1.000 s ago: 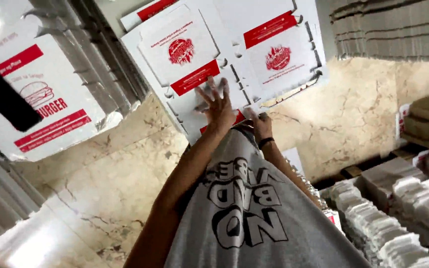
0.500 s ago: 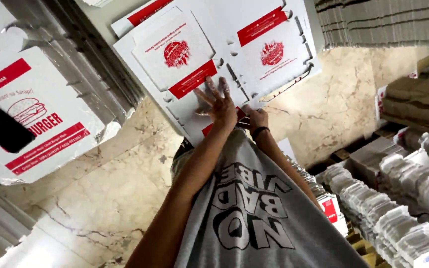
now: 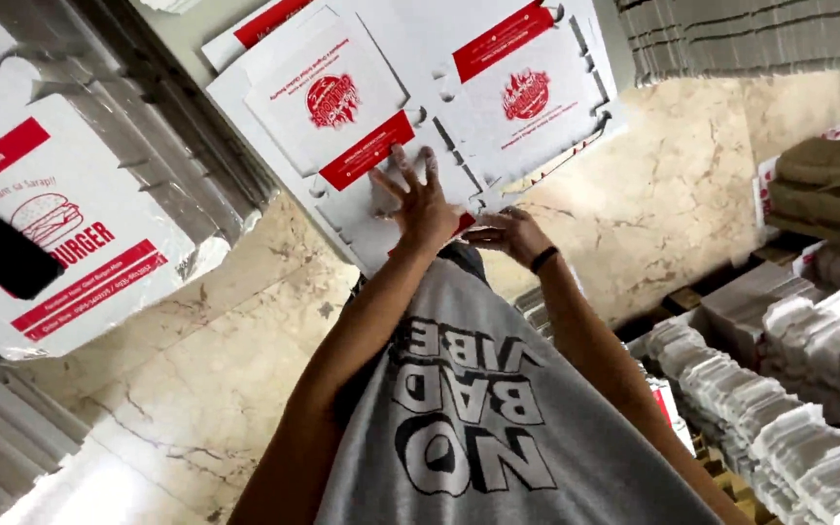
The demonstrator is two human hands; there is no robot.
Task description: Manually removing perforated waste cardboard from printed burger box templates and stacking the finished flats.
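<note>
Your left hand (image 3: 423, 199) lies flat with its fingers (image 3: 402, 167) spread wide on the flat white box blank (image 3: 371, 97), just below its red band. Your right hand (image 3: 506, 233), a dark band at the wrist, has its fingers curled at the blank's near edge; whether they pinch the card is hard to tell. The blank carries round red emblems and red rectangular labels, and its far edge is cut off by the frame. To your left another white carton (image 3: 60, 233) shows a burger drawing and red stripes. Stacks of folded white packs (image 3: 789, 408) fill the lower right over the marble floor (image 3: 196, 369).
</note>
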